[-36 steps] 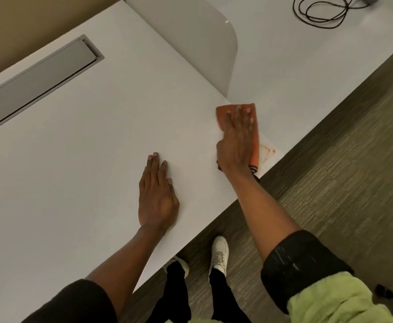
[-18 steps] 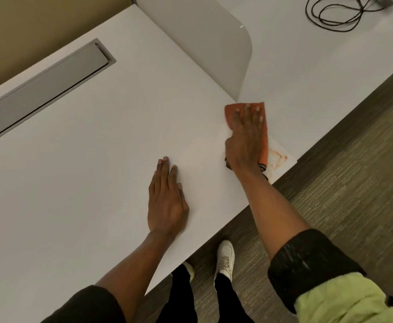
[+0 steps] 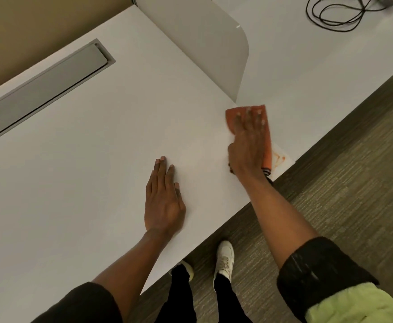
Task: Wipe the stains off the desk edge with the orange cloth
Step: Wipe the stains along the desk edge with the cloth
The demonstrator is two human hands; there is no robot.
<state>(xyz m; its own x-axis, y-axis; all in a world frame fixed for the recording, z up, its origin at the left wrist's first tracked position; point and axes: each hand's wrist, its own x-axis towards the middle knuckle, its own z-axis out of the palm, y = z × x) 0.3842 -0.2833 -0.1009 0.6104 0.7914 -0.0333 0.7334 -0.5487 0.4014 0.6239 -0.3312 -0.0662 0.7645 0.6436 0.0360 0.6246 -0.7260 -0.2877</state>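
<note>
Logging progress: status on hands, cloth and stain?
Right hand flat on orange cloth; left hand flat on desk. Stain visible at cloth's right edge. Nothing in the way.

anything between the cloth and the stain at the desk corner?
Nothing visible. The right hand presses the orange cloth flat on the desk; the orange stain lies right beside the cloth's edge.

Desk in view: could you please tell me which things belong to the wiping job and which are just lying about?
Part of the job:
orange cloth, pressed flat under the right hand
orange stains at the desk edge
white desk
left hand, resting flat

Just lying about:
black cable coil
grey cable tray lid
divider panel
</note>
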